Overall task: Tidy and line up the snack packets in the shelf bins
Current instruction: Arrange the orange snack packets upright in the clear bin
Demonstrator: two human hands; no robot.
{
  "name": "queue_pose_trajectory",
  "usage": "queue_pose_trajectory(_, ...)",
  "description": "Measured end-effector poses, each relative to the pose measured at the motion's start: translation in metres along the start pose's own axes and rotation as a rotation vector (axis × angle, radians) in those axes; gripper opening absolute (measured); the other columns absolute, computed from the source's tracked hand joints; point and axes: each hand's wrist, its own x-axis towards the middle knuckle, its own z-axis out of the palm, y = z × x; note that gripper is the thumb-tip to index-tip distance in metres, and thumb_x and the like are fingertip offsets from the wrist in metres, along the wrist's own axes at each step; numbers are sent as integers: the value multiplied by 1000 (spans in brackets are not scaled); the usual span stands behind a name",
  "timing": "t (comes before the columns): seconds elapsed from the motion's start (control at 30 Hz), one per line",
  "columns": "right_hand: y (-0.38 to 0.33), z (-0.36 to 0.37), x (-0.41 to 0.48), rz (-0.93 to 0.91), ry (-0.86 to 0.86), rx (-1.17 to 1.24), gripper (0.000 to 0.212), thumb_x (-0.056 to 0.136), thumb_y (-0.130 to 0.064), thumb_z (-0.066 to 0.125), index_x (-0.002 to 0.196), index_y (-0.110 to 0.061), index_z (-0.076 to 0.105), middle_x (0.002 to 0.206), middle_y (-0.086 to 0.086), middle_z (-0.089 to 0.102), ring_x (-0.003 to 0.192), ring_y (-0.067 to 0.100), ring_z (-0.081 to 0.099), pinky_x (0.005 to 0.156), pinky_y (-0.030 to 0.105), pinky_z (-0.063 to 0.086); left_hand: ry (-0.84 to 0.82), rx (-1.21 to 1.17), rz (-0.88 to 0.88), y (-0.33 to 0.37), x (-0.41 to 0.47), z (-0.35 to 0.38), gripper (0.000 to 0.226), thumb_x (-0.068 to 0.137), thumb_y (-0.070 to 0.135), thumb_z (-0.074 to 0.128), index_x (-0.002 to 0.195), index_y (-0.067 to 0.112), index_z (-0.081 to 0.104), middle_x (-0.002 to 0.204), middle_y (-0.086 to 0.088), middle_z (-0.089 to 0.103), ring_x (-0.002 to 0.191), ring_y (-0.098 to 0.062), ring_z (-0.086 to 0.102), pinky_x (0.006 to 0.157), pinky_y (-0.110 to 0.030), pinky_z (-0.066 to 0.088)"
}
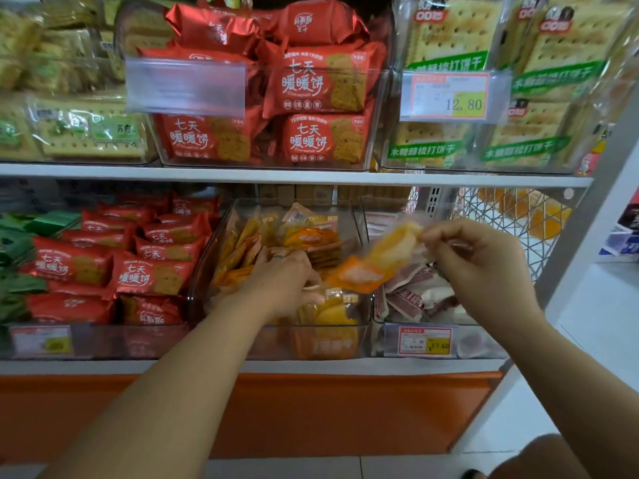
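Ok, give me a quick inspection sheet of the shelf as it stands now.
Surface: lower shelf carrying clear bins side by side.
Job's things: orange packets jumbled in the middle bin; lifted packet held over it and the right bin, blurred.
Clutter: nothing seen.
Hands: left hand in the middle bin among the packets, grip unclear; right hand pinches the lifted packet's end.
Cables: nothing seen.
Surroundings: red packets left, white packets right, crackers above, wire basket, pale floor.
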Motion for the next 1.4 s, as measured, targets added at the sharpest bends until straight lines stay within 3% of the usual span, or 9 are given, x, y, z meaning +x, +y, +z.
queue_pose_trajectory(0.3, 10, 28, -5, -112, -148, -130, 33, 83, 11, 56, 79, -19, 69, 68, -14, 64, 64, 2, 63, 56, 9, 48, -111, -266, -34, -12, 9, -6, 17, 83, 40, 68, 70, 50, 64, 86, 30, 56, 103, -9, 51, 110, -51, 28)
queue_pose_trajectory(0.47, 20, 53, -4, -323, -485, -411, 27, 77, 8, 59, 86, -13, 74, 80, 2, 72, 73, 10, 65, 73, 13, 49, -58, -376, -31, -17, -2, -4, 13, 85, 37, 67, 97, 40, 69, 105, 20, 61, 104, -6, 53, 102, -37, 41)
queue_pose_trajectory(0.6, 32, 77, -11, -315, -825, -668, 32, 74, 4, 57, 74, -28, 52, 71, -1, 54, 72, 21, 50, 70, 27, 37, 142, -379, -73, -20, -16, 2, 20, 89, 38, 60, 107, 34, 69, 99, 22, 45, 120, -11, 42, 109, -38, 30)
queue_pose_trajectory(0.7, 28, 71, -11, -354, -742, -548, 24, 78, -7, 56, 83, -28, 66, 78, -6, 67, 76, 18, 60, 79, 34, 45, 198, -309, -62, -22, -21, 9, 22, 89, 44, 56, 108, 40, 67, 98, 24, 43, 133, -19, 32, 114, -49, 19)
queue_pose_trajectory(0.83, 22, 58, 12, -271, -470, -478, 26, 85, -35, 51, 107, -32, 64, 111, -13, 65, 105, 14, 53, 97, 39, 33, 260, -215, 51, -21, -20, 13, 22, 91, 41, 53, 109, 42, 65, 100, 24, 45, 117, -5, 40, 116, -44, 10)
queue_pose_trajectory(1.0, 37, 71, 19, -132, -774, -652, 23, 95, -33, 47, 109, -40, 64, 123, -13, 59, 140, 8, 17, 117, 46, 2, 208, -177, 127, -9, -13, 19, 26, 97, 35, 44, 114, 44, 62, 117, 24, 55, 129, -1, 31, 116, -46, -9)
queue_pose_trajectory(1.1, 39, 70, 26, -104, -867, -640, 20, 95, -32, 47, 96, -40, 66, 113, -19, 62, 140, 6, 16, 116, 49, 0, 189, -224, 163, -6, -12, 22, 28, 99, 28, 43, 115, 43, 62, 124, 20, 57, 130, 1, 33, 116, -42, -10)
queue_pose_trajectory(1.23, 36, 70, 44, -108, -692, -497, 15, 89, -29, 58, 97, -36, 68, 87, -23, 65, 104, 1, 56, 113, 49, 22, 170, -308, 162, -5, -6, 19, 30, 100, 26, 40, 116, 44, 60, 123, 18, 59, 125, 1, 39, 117, -37, -5)
queue_pose_trajectory(1.4, 34, 100, 64, -161, -818, -667, 27, 84, -38, 60, 110, -38, 64, 113, -15, 64, 111, 12, 55, 111, 45, 24, 185, -402, 201, -10, -11, 14, 31, 100, 26, 40, 120, 41, 59, 115, 22, 61, 107, 8, 48, 103, -14, 21)
